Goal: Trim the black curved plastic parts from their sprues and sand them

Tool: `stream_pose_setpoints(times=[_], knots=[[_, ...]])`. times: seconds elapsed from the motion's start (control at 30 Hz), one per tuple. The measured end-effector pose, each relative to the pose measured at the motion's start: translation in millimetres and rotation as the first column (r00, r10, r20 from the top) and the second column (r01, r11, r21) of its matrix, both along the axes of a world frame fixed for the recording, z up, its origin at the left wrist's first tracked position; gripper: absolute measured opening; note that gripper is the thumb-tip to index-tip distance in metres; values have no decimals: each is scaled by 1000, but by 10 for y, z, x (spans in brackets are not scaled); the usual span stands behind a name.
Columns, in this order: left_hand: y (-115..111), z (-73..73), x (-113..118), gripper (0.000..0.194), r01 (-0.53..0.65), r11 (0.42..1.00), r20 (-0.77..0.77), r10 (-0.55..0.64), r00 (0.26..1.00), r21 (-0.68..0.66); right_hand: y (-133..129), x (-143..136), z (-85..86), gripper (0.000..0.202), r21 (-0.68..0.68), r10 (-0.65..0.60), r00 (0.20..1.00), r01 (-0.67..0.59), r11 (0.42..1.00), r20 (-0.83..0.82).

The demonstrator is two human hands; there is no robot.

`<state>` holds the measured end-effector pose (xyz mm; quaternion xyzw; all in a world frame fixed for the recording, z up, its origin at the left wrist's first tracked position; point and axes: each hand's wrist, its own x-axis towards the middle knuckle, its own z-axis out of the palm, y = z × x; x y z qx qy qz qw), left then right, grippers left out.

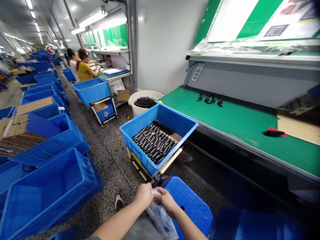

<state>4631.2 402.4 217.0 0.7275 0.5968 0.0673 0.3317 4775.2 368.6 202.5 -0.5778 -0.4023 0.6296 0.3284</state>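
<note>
Both my hands meet at the bottom centre, in front of my body. My left hand [145,196] is closed on the gathered top of a clear plastic bag [162,218]. Close beside it, my right hand [166,200] pinches the same bag, which hangs down over my lap. Beyond them a blue bin [185,125] on a low stand holds rows of small black parts [156,141]. A blue plastic stool [191,206] is just right of my hands.
A green workbench [225,123] on the right carries several black pieces [207,99] and a red-and-black item [274,132]. A white tub [135,108] of black scraps stands behind the bin. Blue crates [47,190] line the left. Two people sit at a farther bench.
</note>
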Motion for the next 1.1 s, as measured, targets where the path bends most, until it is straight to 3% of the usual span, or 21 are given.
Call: stream_pose_setpoints(times=[0.13,0.4,0.6,0.77,0.9,1.1], knots=[[-88,-78,229,20,32,999,-19,-33,999,-7,-126,238,-158,18,-34,-39,991,35,999,-126],[-405,-47,751,19,98,995,-68,-98,993,-8,-569,693,-398,27,-74,-142,919,123,990,-368],[-538,-1,1071,16,165,986,-66,-166,984,-17,-916,910,-403,38,-49,-174,852,172,984,-493],[-456,16,1078,16,204,978,-44,-206,978,-50,-954,957,-350,40,-24,-149,862,157,987,-485],[-362,-35,1018,15,282,953,79,-275,958,-107,-865,1046,-362,36,0,-147,902,161,987,-406],[-167,-194,941,27,316,891,253,-240,937,-325,-617,1096,-415,30,74,-134,970,152,986,-205]])
